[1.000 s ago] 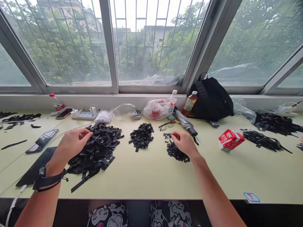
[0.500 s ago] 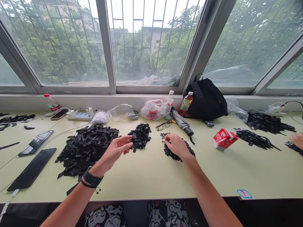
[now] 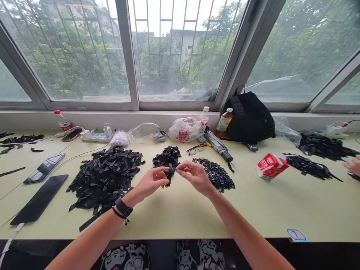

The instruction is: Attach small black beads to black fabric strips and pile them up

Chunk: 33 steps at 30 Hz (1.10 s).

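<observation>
On the pale green table [image 3: 180, 221], at the far left, lie scattered black strips [image 3: 21, 139], then a patterned panel [image 3: 44, 168] and a long black panel [image 3: 39, 199]. Next comes a large heap of black ribbon strips [image 3: 104, 176], with the left hand's wrist, wearing a black wristband [image 3: 123, 207], just in front of it. The left hand [image 3: 150, 182] reaches toward the middle, its thumb and fingers pressed together on a short black strip [image 3: 169, 174], held up just in front of a small pile of strips [image 3: 167, 157]. The right hand [image 3: 195, 177] meets it there, its thumb and forefinger [image 3: 180, 167] clamped on the strip's upper end, with the other fingers curled close. Just to the right lies a heap of small black beads [image 3: 213, 174], below glasses [image 3: 196, 149] and a folded umbrella [image 3: 219, 147]. Further right stand a red-and-white carton [image 3: 272, 166] and two piles of black strips [image 3: 308, 167] [image 3: 323, 147], and a co-worker's hand [image 3: 353, 165] enters at the edge.
</observation>
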Each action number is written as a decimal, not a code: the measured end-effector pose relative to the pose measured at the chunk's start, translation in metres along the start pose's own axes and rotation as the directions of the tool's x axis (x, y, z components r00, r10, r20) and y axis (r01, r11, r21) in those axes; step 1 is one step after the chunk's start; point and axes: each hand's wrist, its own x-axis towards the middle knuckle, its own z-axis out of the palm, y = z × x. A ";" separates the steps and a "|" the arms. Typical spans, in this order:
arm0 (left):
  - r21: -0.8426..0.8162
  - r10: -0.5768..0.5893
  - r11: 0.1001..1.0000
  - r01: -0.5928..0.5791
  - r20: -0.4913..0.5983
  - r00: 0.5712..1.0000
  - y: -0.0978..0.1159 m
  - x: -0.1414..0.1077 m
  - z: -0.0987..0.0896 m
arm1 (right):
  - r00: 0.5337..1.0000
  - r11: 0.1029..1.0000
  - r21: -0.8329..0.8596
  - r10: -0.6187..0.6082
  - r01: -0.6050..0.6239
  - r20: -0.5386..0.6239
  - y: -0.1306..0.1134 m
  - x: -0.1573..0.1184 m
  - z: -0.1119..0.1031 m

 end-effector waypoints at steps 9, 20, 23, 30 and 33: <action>0.079 0.021 0.997 -0.025 0.055 0.998 0.002 -0.006 0.013 | 0.998 0.984 -0.168 -0.065 0.066 0.010 0.005 -0.004 0.013; 0.168 0.097 0.981 -0.098 0.012 0.995 0.003 -0.007 0.014 | 0.979 0.990 0.088 0.091 -0.108 0.184 -0.005 -0.007 0.012; 0.144 0.077 0.986 -0.087 0.075 0.994 0.009 -0.010 0.014 | 0.963 0.984 0.114 0.103 -0.134 0.248 -0.008 -0.007 0.009; 0.066 0.050 0.997 -0.051 0.009 0.999 0.008 -0.012 0.009 | 0.977 0.931 -0.359 -0.007 -0.072 -0.214 0.007 0.002 -0.049; 0.070 0.041 0.997 -0.039 -0.028 0.999 0.005 -0.011 0.006 | 0.965 0.731 -0.657 0.009 -0.184 -0.261 0.025 0.002 -0.079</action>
